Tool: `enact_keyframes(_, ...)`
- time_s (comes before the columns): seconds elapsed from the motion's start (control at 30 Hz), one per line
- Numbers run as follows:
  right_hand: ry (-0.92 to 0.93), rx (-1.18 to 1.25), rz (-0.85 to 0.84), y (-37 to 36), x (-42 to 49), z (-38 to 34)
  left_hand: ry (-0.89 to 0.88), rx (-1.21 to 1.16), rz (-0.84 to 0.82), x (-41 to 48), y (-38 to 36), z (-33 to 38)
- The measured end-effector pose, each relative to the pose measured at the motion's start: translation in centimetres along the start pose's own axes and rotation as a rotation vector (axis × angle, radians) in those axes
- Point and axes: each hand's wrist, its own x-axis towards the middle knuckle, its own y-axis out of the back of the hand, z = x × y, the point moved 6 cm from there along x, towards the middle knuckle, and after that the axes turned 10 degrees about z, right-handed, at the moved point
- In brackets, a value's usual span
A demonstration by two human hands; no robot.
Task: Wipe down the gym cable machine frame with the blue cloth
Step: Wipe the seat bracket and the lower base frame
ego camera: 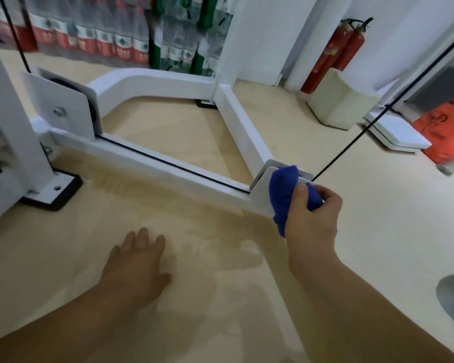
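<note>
Here the right hand [313,216] clamps the cloth [283,195] against the frame [168,166] bracket, the rail running away up-left, while the left hand [136,260] rests flat, fingers spread, on the floor [351,195].

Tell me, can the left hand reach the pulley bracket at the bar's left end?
Probably yes: the left hand rests flat on the floor, and nothing blocks its way to the pulley bracket.

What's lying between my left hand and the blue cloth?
In the head view, only bare beige floor lies between the left hand and the blue cloth, which the right hand grips.
</note>
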Motion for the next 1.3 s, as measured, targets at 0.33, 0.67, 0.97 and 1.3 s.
enact_keyframes(0.33,-0.209,-0.214,0.259,-4.8,4.9,3.8,-0.093,0.049,0.11,-0.2,-1.7,-1.2)
enact_keyframes(0.67,0.232,-0.404,-0.019,-3.3,3.0,4.1,-0.111,0.108,0.1,0.0,-2.4,-1.8)
enact_keyframes(0.97,0.881,-0.521,-0.235,-3.9,3.1,-1.6,-0.095,0.1,0.094,-0.1,-2.3,-1.7)
enact_keyframes(1.3,0.872,-0.785,-0.36,-3.5,3.4,4.0,-0.086,0.069,0.092,-0.3,-2.4,-1.9)
